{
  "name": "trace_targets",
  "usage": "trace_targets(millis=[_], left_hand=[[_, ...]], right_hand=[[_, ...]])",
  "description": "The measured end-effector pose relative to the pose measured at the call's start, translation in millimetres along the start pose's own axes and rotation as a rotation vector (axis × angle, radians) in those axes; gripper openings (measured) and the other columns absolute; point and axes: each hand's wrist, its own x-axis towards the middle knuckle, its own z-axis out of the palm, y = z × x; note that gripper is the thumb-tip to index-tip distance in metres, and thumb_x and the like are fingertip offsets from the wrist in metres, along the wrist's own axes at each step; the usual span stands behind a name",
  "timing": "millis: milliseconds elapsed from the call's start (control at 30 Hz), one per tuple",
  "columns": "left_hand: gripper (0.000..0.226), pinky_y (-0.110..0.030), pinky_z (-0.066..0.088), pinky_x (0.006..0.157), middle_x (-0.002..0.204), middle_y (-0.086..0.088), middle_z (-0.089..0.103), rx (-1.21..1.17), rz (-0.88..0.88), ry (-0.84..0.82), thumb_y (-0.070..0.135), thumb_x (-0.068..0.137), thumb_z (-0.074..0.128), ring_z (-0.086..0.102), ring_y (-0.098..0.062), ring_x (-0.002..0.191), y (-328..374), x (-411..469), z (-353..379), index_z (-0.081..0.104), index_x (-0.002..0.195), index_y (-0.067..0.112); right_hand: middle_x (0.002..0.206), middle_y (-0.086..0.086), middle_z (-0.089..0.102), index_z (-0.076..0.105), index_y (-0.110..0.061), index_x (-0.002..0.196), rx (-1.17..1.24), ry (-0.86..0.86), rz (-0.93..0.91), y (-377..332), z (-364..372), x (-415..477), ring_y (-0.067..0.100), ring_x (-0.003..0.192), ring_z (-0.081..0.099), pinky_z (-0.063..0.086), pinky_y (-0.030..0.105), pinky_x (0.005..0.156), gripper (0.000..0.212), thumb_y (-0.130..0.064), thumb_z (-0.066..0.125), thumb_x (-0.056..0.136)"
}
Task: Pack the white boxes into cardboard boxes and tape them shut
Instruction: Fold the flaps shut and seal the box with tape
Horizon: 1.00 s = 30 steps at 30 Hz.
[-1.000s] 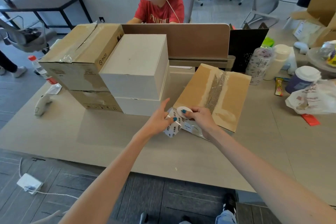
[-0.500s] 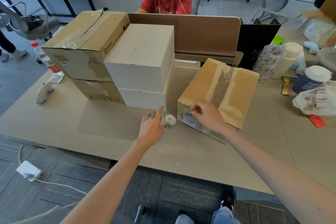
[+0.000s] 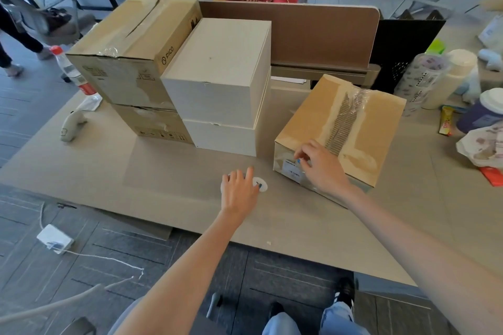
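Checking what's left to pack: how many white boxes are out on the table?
2. The upper white box sits directly on the lower white box, mid-table, between the cardboard stack and the taped carton. More may be hidden inside cartons.

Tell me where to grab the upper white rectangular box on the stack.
Probably two-handed, from the front and right: the upper white rectangular box shows free front and right walls, while the brown cardboard carton stands close against its left. Draw it forward, then clasp opposite walls.
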Motion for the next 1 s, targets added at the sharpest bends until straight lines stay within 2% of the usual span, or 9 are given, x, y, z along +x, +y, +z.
trace_targets(millis=[100, 267, 467, 600, 733, 800, 867, 933, 1000], left_hand=[[0.031, -0.036, 0.043, 0.080, 0.102, -0.007, 0.060, -0.011, -0.019, 0.085, 0.038, 0.099, 0.042, 0.057, -0.025, 0.092, 13, 8, -15, 0.051, 0.117, 0.015], [0.027, -0.040, 0.041, 0.070, 0.095, -0.011, 0.059, -0.283, -0.110, 0.218, 0.033, 0.098, 0.049, 0.060, -0.032, 0.083, 60, 21, -50, 0.054, 0.105, 0.007], [0.043, -0.041, 0.040, 0.081, 0.113, -0.010, 0.052, -0.423, -0.293, 0.148, 0.046, 0.099, 0.043, 0.053, -0.032, 0.104, 118, 32, -73, 0.047, 0.116, 0.007], [0.074, -0.050, 0.038, 0.097, 0.145, -0.013, 0.031, -0.725, -0.542, 0.055, 0.053, 0.095, 0.045, 0.036, -0.039, 0.129, 151, 40, -74, 0.020, 0.145, 0.005], [0.100, -0.051, 0.019, 0.113, 0.161, -0.014, -0.006, -1.130, -0.722, -0.006, 0.053, 0.091, 0.056, 0.009, -0.041, 0.145, 174, 49, -74, -0.014, 0.153, 0.016], [0.110, -0.050, 0.013, 0.116, 0.160, -0.014, -0.015, -1.300, -0.778, 0.008, 0.048, 0.088, 0.063, 0.001, -0.038, 0.148, 183, 58, -70, -0.023, 0.150, 0.020], [0.120, -0.048, 0.009, 0.118, 0.160, -0.013, -0.019, -1.377, -0.812, 0.046, 0.045, 0.084, 0.070, -0.003, -0.033, 0.149, 193, 67, -63, -0.028, 0.148, 0.021], [0.126, -0.042, 0.008, 0.119, 0.160, -0.012, -0.017, -1.389, -0.841, 0.097, 0.041, 0.080, 0.076, -0.003, -0.029, 0.149, 198, 74, -59, -0.028, 0.148, 0.019], [0.127, -0.035, 0.008, 0.117, 0.159, -0.013, -0.013, -1.374, -0.837, 0.148, 0.031, 0.079, 0.079, -0.002, -0.026, 0.149, 200, 78, -55, -0.025, 0.149, 0.014]], right_hand=[[0.101, -0.006, 0.052, 0.059, -0.022, 0.091, 0.047, 0.016, 0.012, 2, -8, 3, 0.014, 0.079, 0.055, 0.049, 0.038, 0.068, 0.018, -0.008, 0.048, 0.093], [0.102, -0.006, 0.052, 0.061, -0.021, 0.091, 0.049, 0.040, 0.033, 15, -34, 14, 0.012, 0.077, 0.052, 0.042, 0.031, 0.064, 0.020, -0.005, 0.048, 0.092], [0.099, -0.003, 0.052, 0.062, -0.016, 0.093, 0.034, 0.055, 0.036, 48, -69, 34, 0.015, 0.085, 0.053, 0.046, 0.032, 0.069, 0.017, -0.004, 0.050, 0.092], [0.107, 0.001, 0.052, 0.061, -0.012, 0.098, -0.002, 0.067, 0.022, 83, -88, 47, 0.016, 0.094, 0.052, 0.042, 0.029, 0.072, 0.013, -0.006, 0.051, 0.092], [0.126, 0.005, 0.046, 0.054, -0.011, 0.121, -0.082, 0.021, -0.029, 114, -100, 63, 0.020, 0.114, 0.049, 0.046, 0.033, 0.091, 0.029, -0.013, 0.054, 0.093], [0.140, 0.009, 0.038, 0.046, -0.010, 0.134, -0.147, -0.035, -0.017, 128, -106, 72, 0.026, 0.129, 0.040, 0.041, 0.039, 0.104, 0.043, -0.019, 0.055, 0.093], [0.155, 0.012, 0.020, 0.034, -0.014, 0.144, -0.187, -0.097, 0.020, 142, -111, 82, 0.030, 0.144, 0.020, 0.027, 0.045, 0.115, 0.054, -0.026, 0.053, 0.095], [0.160, 0.014, 0.004, 0.021, -0.015, 0.151, -0.218, -0.133, 0.054, 155, -113, 92, 0.030, 0.148, 0.002, 0.012, 0.046, 0.120, 0.064, -0.033, 0.050, 0.096], [0.160, 0.017, -0.004, 0.011, -0.012, 0.153, -0.262, -0.162, 0.103, 166, -116, 101, 0.031, 0.148, -0.005, 0.005, 0.044, 0.121, 0.071, -0.040, 0.045, 0.098]])
